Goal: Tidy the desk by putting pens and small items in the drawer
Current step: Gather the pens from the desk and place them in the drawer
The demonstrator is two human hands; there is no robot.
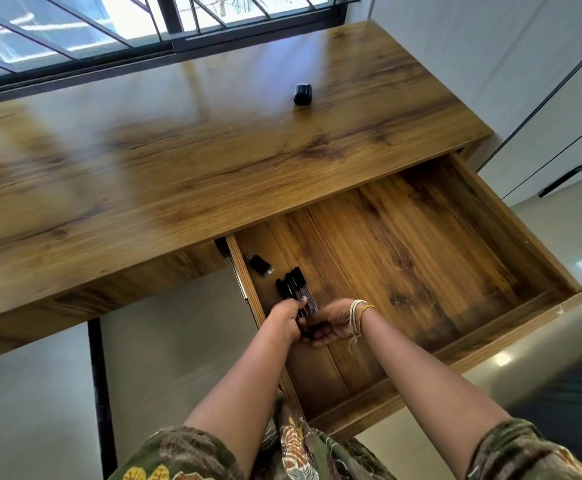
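A wooden drawer [421,251] stands pulled out from under the desk [178,161]. At its left side lies a bundle of black-capped pens [294,284], caps pointing away from me. My left hand [284,318] grips the near end of the bundle from the left. My right hand [334,323], with string bands on the wrist, holds the same end from the right. A small black USB stick [260,264] lies on the drawer floor just beyond the pens. A small black device [303,94] sits on the desk top at the far right.
The drawer's left wall [244,282] runs close beside the pens. A window with a dark metal grille [144,32] is behind the desk. White cabinet doors [542,98] stand to the right.
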